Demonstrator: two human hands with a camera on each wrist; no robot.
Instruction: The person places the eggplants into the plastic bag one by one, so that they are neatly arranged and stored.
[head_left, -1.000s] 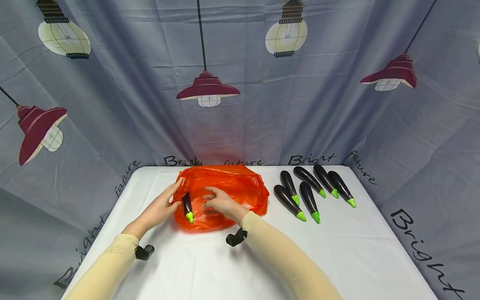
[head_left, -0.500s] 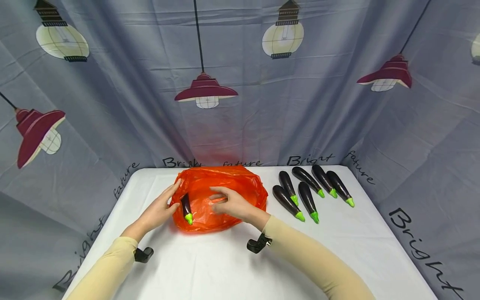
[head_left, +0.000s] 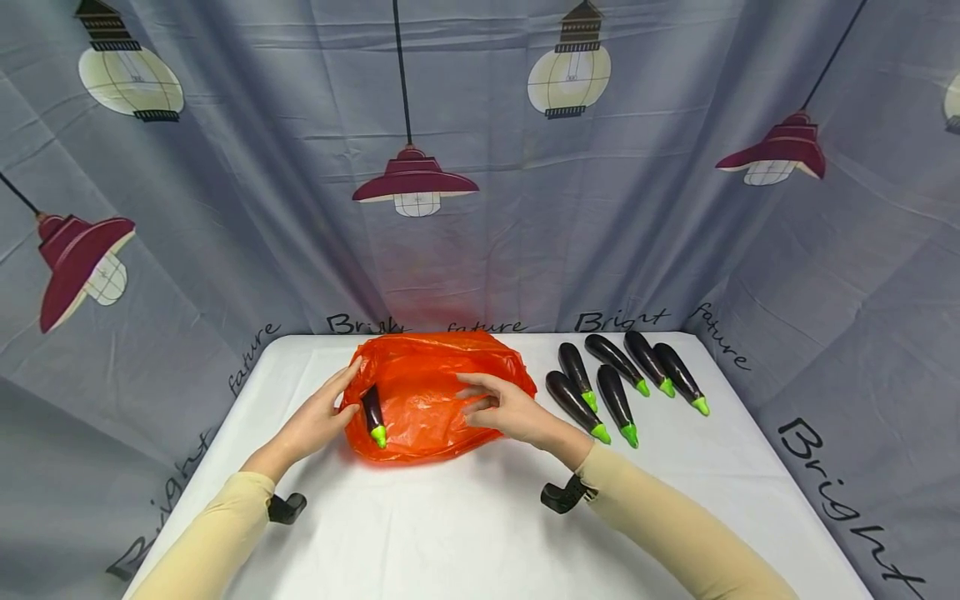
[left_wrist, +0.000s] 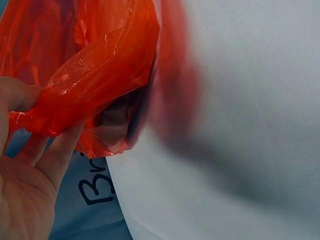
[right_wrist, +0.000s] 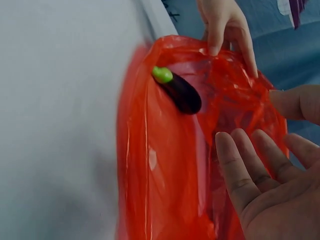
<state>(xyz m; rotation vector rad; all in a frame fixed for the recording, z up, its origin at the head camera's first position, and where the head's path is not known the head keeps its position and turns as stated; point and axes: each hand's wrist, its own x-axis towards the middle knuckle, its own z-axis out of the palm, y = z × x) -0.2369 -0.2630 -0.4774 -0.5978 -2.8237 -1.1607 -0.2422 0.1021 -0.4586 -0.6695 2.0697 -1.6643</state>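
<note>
The left hand (head_left: 318, 418) pinches the rim of the orange-red plastic bag (head_left: 420, 451), one eggplant (head_left: 372, 413) inside; the right hand (head_left: 510, 412) hovers empty at its right side, fingers loosely spread. Six eggplants (head_left: 617, 398) lie on the desk (head_left: 420, 533) — should the left grip slacken, the thin mouth might sag shut.

Forearms (head_left: 217, 529) extended forward, left hand (head_left: 318, 417) pinching with its thumb, right hand (head_left: 517, 414) raised, fingers (right_wrist: 233, 167) loosely bent

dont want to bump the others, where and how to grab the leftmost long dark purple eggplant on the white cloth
Probably grip that eggplant around its thick middle, from the red plastic bag side; the neighbouring eggplant crowds its other flank.
</note>
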